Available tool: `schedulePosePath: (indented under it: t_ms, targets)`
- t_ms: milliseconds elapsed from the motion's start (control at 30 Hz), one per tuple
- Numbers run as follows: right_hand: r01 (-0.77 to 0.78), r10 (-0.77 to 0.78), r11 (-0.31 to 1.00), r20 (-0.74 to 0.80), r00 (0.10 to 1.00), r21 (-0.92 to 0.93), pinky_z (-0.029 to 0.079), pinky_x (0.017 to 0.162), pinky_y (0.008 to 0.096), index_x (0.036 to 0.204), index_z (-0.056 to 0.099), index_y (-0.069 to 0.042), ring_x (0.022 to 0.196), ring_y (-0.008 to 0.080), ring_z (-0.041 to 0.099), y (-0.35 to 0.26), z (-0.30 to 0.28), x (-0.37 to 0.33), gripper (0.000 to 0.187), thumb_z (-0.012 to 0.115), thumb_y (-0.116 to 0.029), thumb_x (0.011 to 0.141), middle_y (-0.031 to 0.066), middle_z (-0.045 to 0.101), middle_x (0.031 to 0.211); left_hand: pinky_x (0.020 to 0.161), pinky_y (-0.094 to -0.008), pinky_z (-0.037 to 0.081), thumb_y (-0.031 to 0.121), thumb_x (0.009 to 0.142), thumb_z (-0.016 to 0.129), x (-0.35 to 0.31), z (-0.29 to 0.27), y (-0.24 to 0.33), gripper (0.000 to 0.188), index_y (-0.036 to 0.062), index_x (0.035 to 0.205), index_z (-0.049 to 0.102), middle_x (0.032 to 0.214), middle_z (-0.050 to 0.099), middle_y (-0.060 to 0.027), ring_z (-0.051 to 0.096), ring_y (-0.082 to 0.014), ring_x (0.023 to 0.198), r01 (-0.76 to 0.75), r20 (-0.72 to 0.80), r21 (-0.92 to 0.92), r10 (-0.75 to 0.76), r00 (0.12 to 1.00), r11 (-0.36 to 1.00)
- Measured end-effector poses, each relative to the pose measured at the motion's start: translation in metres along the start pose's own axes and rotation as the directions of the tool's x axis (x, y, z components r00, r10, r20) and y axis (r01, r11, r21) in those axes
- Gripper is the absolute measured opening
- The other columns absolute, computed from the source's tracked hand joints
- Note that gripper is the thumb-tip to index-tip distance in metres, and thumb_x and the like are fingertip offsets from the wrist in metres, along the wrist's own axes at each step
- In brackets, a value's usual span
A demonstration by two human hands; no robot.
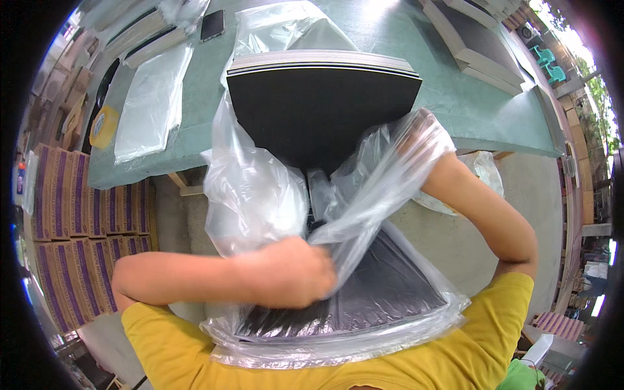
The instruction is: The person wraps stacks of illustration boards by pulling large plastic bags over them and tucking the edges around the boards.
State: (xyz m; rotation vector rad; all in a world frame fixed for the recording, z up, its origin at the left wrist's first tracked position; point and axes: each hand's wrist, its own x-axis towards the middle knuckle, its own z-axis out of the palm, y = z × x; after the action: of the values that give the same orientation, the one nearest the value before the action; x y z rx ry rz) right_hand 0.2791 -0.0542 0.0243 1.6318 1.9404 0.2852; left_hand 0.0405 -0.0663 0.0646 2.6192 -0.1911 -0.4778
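A thick stack of black-faced boards (pixel 318 107) with pale edges lies at the table's near edge, jutting toward me. Clear plastic bag film (pixel 250 188) bunches loosely below and beside it. My right hand (pixel 419 140) is closed on a gathered fold of this film, by the stack's right corner. In front of my body, my left hand (pixel 296 273) is a little blurred, its fingers curled around the other end of the stretched film. Beneath the left hand, against my yellow shirt, rests a black flat piece (pixel 383 286) wrapped in clear plastic.
On the green table (pixel 494 120) lie a phone (pixel 212 25), flat clear bags (pixel 153 97), a yellow tape roll (pixel 104 127) and another clear bag (pixel 286 29). More board stacks (pixel 474 42) sit at the far right. Brown cartons (pixel 84 227) are piled at the left.
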Motion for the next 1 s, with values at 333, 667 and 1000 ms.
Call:
schedulePosePath:
  t_ms: [333,667,1000]
  targets:
    - [0.347,-0.348,0.937,-0.01,0.938,-0.036,0.032,0.088,0.0373,0.083,0.064,-0.01,0.091,0.0228,0.053,-0.014,-0.018,-0.022,0.019,0.055,-0.016,0.068,0.0057,0.06,0.086,0.077,-0.0363,0.043,0.019,0.069,0.057,-0.043,0.023,-0.062,0.027,0.0008,0.09,0.055,0.086,0.055,-0.0185,0.055,-0.0289,0.081,0.165,0.097,0.847,-0.451,0.887,0.506]
    - [0.248,0.565,0.383,-0.439,0.698,0.89,0.044,0.054,0.0278,0.084,0.054,-0.004,0.06,0.0186,0.055,0.046,-0.035,0.015,0.031,0.057,0.004,0.055,0.008,0.056,0.074,0.071,-0.0291,0.047,0.019,0.073,0.058,-0.087,0.014,-0.051,0.025,-0.0029,0.087,0.056,0.09,0.055,-0.0127,0.056,-0.0214,0.084,0.356,-0.432,-0.627,-0.69,0.581,0.693]
    - [0.192,0.558,0.654,-0.638,0.531,0.732,0.037,0.085,0.0338,0.111,0.05,-0.013,0.101,0.0291,0.045,0.028,-0.009,0.007,0.064,0.04,0.014,0.055,0.0129,0.048,0.107,0.062,-0.0328,0.045,-0.008,0.063,0.049,-0.065,-0.009,-0.12,0.056,0.0189,0.111,0.05,0.101,0.045,-0.0096,0.051,-0.0225,0.075,0.679,-0.899,-0.364,-0.43,-0.079,0.638]
